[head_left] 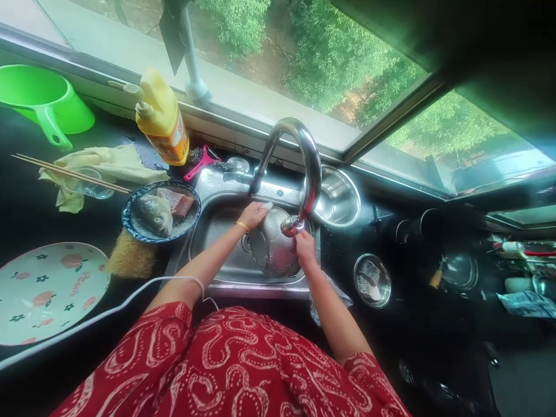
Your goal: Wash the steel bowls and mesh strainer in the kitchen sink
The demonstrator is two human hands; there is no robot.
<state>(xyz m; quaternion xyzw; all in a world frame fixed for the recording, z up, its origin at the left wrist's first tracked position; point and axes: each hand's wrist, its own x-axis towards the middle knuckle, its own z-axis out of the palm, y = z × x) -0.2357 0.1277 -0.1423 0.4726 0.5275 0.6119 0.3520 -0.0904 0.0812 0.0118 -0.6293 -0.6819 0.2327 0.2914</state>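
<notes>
Window daylight, dim counters, fisheye edges

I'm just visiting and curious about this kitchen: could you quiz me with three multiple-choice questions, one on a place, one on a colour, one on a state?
1. Where is the metal colander?
A in the sink
B on the windowsill
C on the floral plate

2. What colour is the scoop at far left?
A red
B green
C blue

3. What is the left hand doing?
A hanging free
B gripping the colander's rim
C holding chopsticks

Answers: 1 A, it sits in the sink under the tap. 2 B, plainly green. 3 B, its fingers close on the rim.
</notes>
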